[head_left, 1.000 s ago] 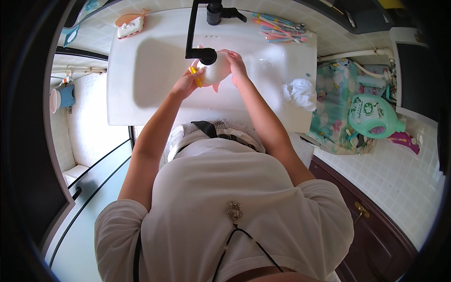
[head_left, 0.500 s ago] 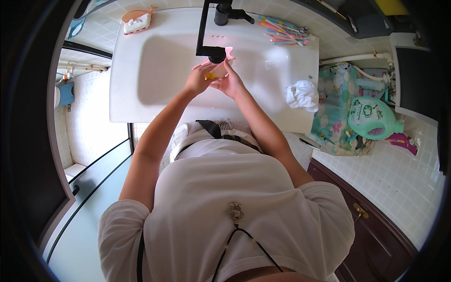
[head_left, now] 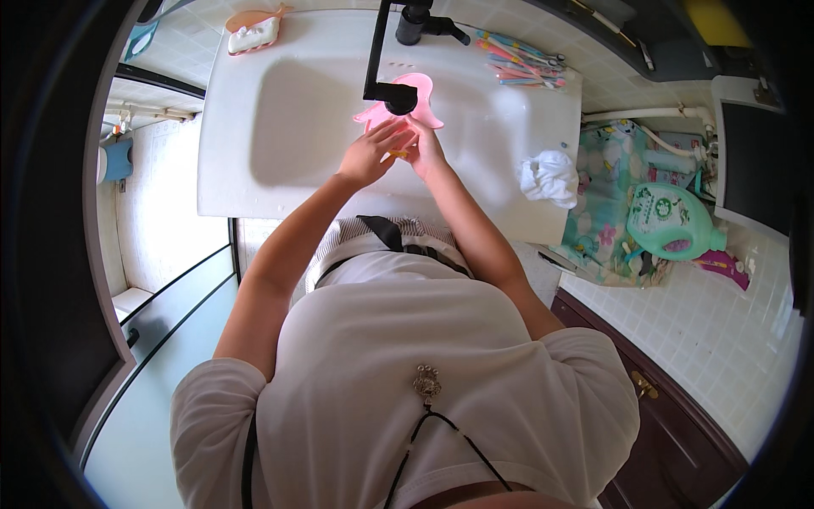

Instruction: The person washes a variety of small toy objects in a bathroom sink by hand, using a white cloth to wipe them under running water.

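Observation:
Under the black tap [head_left: 397, 97] over the white sink [head_left: 292, 127], I hold a pink soap dish [head_left: 415, 85] with a curved, tail-like end. My left hand [head_left: 369, 157] lies against its near left side, fingers stretched along it. On the near right side, my right hand [head_left: 426, 151] grips it with the thumb up. A small yellow piece [head_left: 398, 153] shows between my hands. Part of the dish is hidden by the tap and my fingers.
An orange soap dish [head_left: 254, 34] with white soap sits at the back left. Several toothbrushes [head_left: 521, 61] lie at the back right. A crumpled white cloth [head_left: 549, 178] rests on the right rim. Beyond it are a patterned cover [head_left: 606, 170] and a green detergent bottle [head_left: 670, 219].
The pink soap dish has turned, so more of its broad pink surface shows beyond the tap. My hands have shifted slightly right and nearer to me, fingers moving along it.

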